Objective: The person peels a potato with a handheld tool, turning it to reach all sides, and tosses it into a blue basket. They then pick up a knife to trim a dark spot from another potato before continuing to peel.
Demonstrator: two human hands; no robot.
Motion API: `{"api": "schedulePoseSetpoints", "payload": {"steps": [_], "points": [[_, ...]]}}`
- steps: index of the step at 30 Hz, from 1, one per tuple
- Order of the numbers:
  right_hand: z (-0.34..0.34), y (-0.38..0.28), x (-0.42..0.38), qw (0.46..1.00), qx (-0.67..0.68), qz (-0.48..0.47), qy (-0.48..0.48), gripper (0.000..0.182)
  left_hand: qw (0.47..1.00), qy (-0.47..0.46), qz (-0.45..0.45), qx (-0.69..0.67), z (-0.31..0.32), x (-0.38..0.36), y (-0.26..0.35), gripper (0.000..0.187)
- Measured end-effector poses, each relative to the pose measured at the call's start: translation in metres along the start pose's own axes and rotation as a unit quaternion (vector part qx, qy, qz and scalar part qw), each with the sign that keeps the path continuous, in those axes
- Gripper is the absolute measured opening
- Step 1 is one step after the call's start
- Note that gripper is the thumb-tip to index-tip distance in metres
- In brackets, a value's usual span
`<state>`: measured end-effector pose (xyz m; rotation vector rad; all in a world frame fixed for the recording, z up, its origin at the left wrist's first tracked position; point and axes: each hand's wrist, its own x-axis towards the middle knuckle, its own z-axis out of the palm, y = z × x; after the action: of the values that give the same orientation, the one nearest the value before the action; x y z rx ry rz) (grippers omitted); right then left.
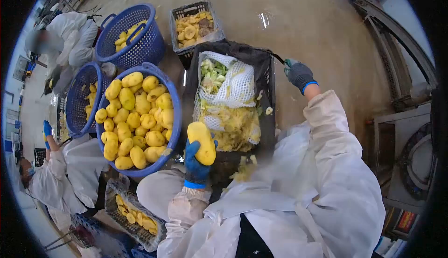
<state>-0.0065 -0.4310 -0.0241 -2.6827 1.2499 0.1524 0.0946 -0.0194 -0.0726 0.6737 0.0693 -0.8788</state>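
Holding 1 large potato (201,143) in the half-curled left hand (196,165), at the black crate's (188,85) near left corner; clutching a dark tool (278,58) in the closed right hand (299,74), right of the crate. Facing peelings (231,126) inside it and a basket (176,113) to its left.

Yellow potato (201,143) in left hand (196,167) (gloved)

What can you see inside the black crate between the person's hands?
Yellow peelings, green scraps and white netting show. The bottom of the crate and anything beneath these are covered.
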Motion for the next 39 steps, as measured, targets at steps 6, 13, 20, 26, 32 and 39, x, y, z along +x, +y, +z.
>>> {"api": "schedulePoseSetpoints", "payload": {"steps": [6, 13, 20, 26, 32, 39], "points": [[-0.013, -0.004, 0.044, 0.997, -0.05, -0.037, -0.033, 0.027, 1.0, 0.021, -0.004, -0.01, -0.004, 0.009, 0.004, 0.058], [0.005, 0.002, 0.127, 0.981, -0.135, -0.07, -0.122, 0.027, 0.999, 0.038, -0.007, 0.001, -0.009, 0.023, 0.0, 0.055], [0.006, 0.008, 0.145, 0.936, -0.223, -0.27, -0.04, 0.03, 0.997, 0.006, -0.002, -0.079, -0.011, 0.027, 0.001, 0.055], [-0.053, -0.094, -0.056, 0.702, 0.653, -0.265, -0.106, 0.03, 0.98, 0.001, -0.071, -0.185, 0.018, 0.013, 0.009, 0.054], [0.014, -0.18, -0.179, 0.666, 0.644, -0.277, -0.255, 0.022, 0.986, -0.151, -0.042, -0.054, 0.034, -0.022, 0.0, 0.047], [0.043, -0.158, -0.111, 0.762, 0.584, -0.264, -0.095, 0.016, 0.944, -0.193, 0.124, 0.239, 0.054, -0.068, -0.001, 0.046]]}}
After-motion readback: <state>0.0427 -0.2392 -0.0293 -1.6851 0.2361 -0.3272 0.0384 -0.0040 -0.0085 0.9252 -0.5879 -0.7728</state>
